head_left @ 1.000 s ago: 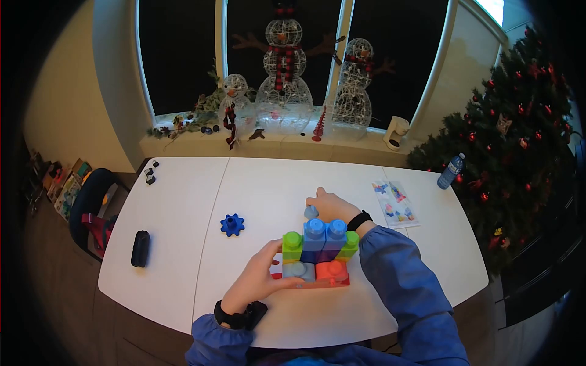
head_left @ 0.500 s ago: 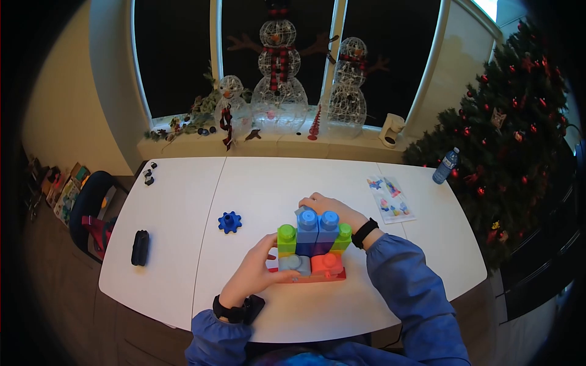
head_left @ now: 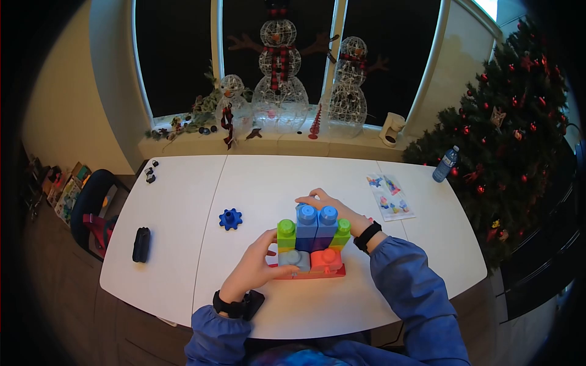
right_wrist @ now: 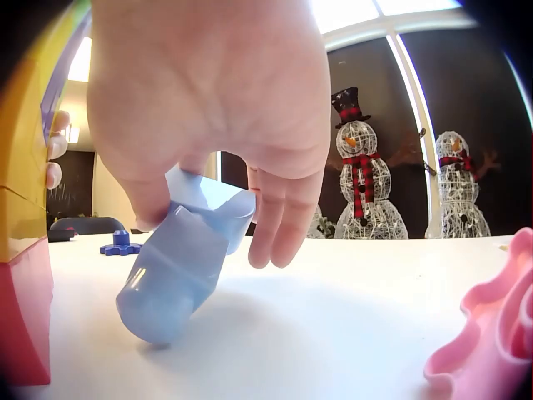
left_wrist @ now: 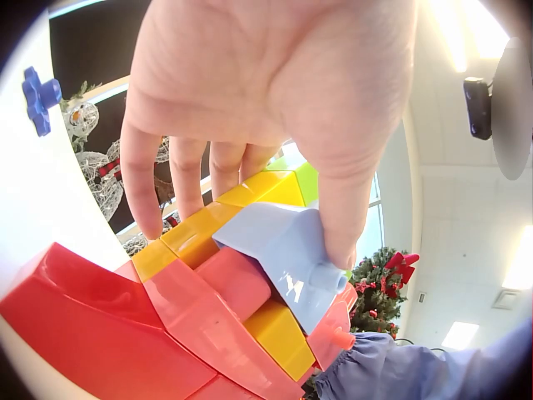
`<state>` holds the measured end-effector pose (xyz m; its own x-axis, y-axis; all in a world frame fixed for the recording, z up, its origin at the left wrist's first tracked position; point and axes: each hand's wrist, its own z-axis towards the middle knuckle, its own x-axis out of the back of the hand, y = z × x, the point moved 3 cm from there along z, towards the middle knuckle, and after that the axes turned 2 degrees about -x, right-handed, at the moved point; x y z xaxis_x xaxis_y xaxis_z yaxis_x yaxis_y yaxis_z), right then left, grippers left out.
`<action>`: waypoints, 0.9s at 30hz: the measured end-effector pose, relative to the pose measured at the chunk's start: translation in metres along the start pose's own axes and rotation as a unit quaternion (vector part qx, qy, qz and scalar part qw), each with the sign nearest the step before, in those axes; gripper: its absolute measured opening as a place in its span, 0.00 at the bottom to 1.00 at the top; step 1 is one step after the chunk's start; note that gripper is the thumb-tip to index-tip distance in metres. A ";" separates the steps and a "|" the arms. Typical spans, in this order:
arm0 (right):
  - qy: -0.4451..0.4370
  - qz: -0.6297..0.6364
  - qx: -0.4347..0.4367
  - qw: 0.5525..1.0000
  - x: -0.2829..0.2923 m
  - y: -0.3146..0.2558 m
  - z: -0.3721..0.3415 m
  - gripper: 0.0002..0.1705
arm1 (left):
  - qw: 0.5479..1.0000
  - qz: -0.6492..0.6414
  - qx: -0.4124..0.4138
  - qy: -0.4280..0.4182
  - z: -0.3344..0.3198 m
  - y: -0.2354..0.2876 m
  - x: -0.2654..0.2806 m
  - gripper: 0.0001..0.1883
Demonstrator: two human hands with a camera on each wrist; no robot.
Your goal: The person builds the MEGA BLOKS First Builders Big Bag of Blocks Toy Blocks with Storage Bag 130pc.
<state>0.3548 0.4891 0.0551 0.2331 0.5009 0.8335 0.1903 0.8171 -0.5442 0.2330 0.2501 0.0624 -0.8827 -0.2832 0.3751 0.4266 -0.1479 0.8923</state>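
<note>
A build of toy blocks stands on the table, with a red base (head_left: 317,276), two tall blue blocks (head_left: 317,227) and green blocks (head_left: 286,235) at either side. My left hand (head_left: 251,263) grips its left side, fingers behind and thumb on a grey-blue sloped block (left_wrist: 283,242) at the front. Behind the build, my right hand (head_left: 332,208) holds a light blue block (right_wrist: 179,258) with a rounded knob. That block is tilted low over the tabletop, and the build hides most of it in the head view. A pink scalloped piece (right_wrist: 491,333) lies near the right hand.
On the white table (head_left: 159,293) are a blue gear piece (head_left: 231,219), a black case (head_left: 141,244), a picture sheet (head_left: 390,198) and a water bottle (head_left: 446,164). Small black items (head_left: 151,172) lie at the far left corner. Wire snowmen (head_left: 279,67) stand on the sill beyond.
My right hand has shifted slightly left behind the build, and the light blue block it holds is now mostly hidden there. The left hand keeps its grip on the build.
</note>
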 end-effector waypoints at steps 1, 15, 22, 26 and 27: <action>0.027 0.005 0.003 1.000 0.001 -0.001 0.001 0.29 | 1.000 0.000 0.001 -0.001 0.000 0.000 0.000 0.43; 0.089 0.077 0.011 0.993 0.013 0.005 0.003 0.27 | 1.000 -0.003 -0.001 -0.002 0.000 -0.001 0.000 0.43; 0.172 0.600 -0.031 0.781 0.065 0.006 -0.015 0.32 | 1.000 -0.006 0.010 -0.013 0.001 -0.002 0.000 0.44; 0.232 0.598 -0.050 0.766 0.086 0.000 -0.029 0.34 | 1.000 -0.003 0.002 -0.006 0.001 -0.004 0.000 0.44; 0.234 0.586 -0.045 0.775 0.092 -0.005 -0.033 0.32 | 1.000 -0.001 -0.002 -0.005 0.001 -0.003 0.000 0.43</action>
<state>0.4067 0.5217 0.1310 0.6126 0.7078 -0.3517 -0.3520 -0.1540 -0.9232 0.2320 0.2512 0.0601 -0.8850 -0.2741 0.3763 0.4262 -0.1522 0.8917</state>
